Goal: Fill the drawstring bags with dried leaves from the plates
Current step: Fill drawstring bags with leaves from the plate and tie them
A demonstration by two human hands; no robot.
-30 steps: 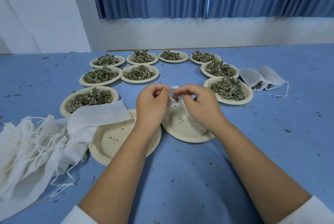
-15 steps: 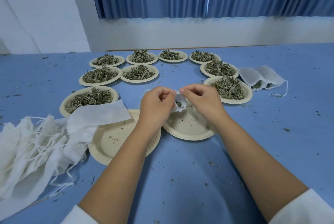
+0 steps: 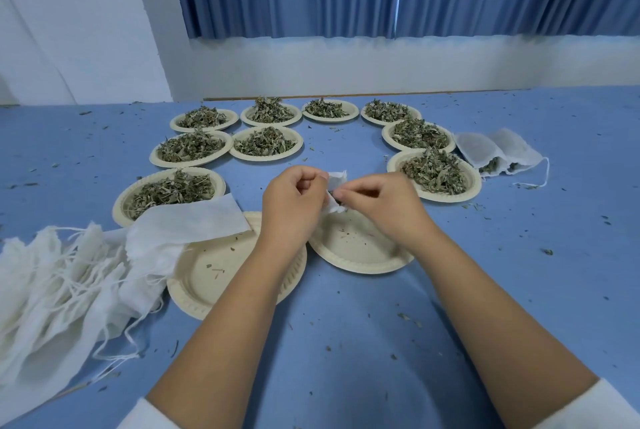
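Over the last second the white drawstring bag (image 3: 336, 181) has gone from being held wide at the mouth to a bunched scrap between the two hands, with only a dark fleck of dried leaves showing in the gap. The left hand (image 3: 294, 198) has its grip clamped on the bag's left side, fingers curled in. The right hand (image 3: 384, 208) pinches the right side between thumb and fingertips. The bag hangs in the air just above the far rim of the emptied plate (image 3: 360, 255), which now holds only crumbs.

That reads as the filling of this bag being finished and the mouth being closed. Whether the strings are pulled tight yet cannot be told, since the fingers hide them.

A second bare plate (image 3: 221, 276) lies just to the left, partly under the heap of unfilled bags (image 3: 52, 276) at the near left of the table (image 3: 346, 342). Two filled bags (image 3: 498, 153) rest at the far right, so this one probably joins them there. Nine plates further back are heaped with leaves, the closest on the right (image 3: 476, 181), so most of the job remains.
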